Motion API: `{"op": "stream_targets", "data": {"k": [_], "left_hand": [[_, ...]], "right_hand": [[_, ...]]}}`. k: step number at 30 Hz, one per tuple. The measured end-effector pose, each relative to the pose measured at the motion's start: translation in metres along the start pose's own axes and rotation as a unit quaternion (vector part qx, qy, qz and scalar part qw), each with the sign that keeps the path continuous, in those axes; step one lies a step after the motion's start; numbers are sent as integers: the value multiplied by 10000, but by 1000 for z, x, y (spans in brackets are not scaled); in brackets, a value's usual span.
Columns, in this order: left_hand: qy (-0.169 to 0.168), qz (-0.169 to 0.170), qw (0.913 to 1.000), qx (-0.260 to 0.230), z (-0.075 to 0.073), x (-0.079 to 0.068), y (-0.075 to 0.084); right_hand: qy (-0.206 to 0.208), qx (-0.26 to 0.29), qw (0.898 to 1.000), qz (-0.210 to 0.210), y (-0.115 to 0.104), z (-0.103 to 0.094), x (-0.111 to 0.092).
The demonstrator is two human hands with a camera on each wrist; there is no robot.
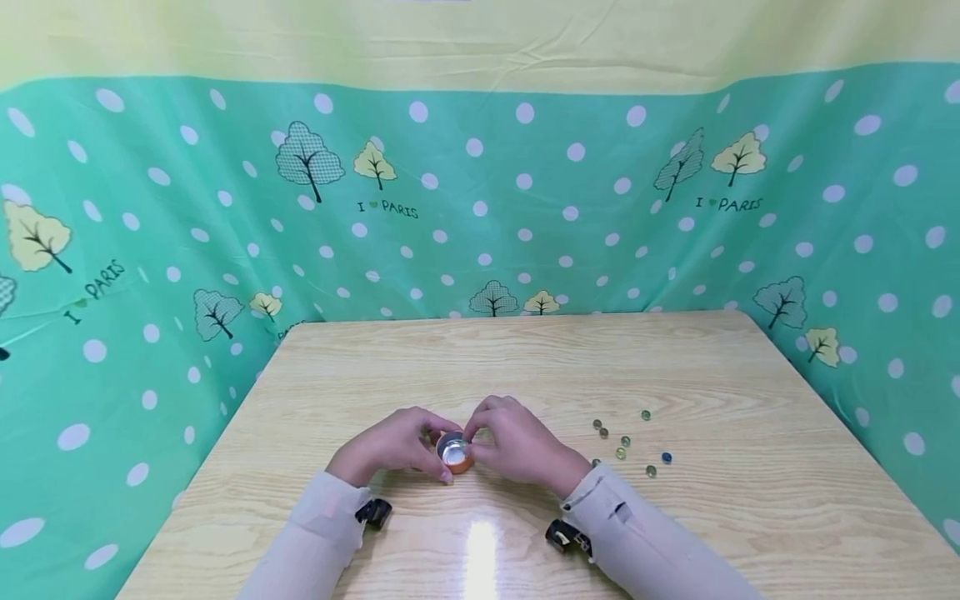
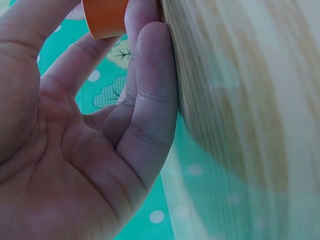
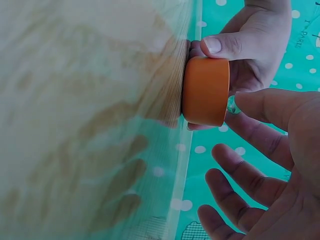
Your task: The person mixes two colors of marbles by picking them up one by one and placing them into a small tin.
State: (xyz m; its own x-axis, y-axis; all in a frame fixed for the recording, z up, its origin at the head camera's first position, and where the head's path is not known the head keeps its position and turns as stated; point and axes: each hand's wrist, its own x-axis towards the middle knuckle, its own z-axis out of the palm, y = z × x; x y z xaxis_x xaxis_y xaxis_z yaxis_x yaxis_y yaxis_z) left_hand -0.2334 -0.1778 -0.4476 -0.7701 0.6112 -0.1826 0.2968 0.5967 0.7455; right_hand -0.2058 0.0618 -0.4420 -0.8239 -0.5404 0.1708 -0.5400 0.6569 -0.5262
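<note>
A small orange cup (image 1: 460, 468) with a shiny silver inside stands upright on the wooden table. My left hand (image 1: 396, 443) holds it from the left, thumb at the near side and fingers round the far side. Just over the cup's right rim, my right hand (image 1: 519, 442) pinches a clear greenish glass marble (image 3: 232, 105) between thumb and index finger. Its other fingers are spread and loosely bent in the right wrist view. Only part of the orange wall (image 2: 106, 19) shows in the left wrist view. Whether marbles lie inside the cup, I cannot tell.
Several greenish marbles (image 1: 621, 454) lie scattered to the right of my right hand, one partly behind the sleeve. A blue marble (image 1: 667, 458) is among them. Green dotted cloth (image 1: 525, 208) hangs around the back and sides of the table (image 1: 517, 358).
</note>
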Motion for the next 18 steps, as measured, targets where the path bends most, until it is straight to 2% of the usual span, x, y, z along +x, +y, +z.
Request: {"op": "stream_targets", "data": {"k": [6, 18], "left_hand": [[-67, 119, 9999, -11, 0, -1, -1], [-39, 71, 10000, 52, 0, 0, -2]], "right_hand": [[-18, -43, 10000, -54, 1, 1, 1], [-47, -51, 10000, -46, 1, 1, 0]]}}
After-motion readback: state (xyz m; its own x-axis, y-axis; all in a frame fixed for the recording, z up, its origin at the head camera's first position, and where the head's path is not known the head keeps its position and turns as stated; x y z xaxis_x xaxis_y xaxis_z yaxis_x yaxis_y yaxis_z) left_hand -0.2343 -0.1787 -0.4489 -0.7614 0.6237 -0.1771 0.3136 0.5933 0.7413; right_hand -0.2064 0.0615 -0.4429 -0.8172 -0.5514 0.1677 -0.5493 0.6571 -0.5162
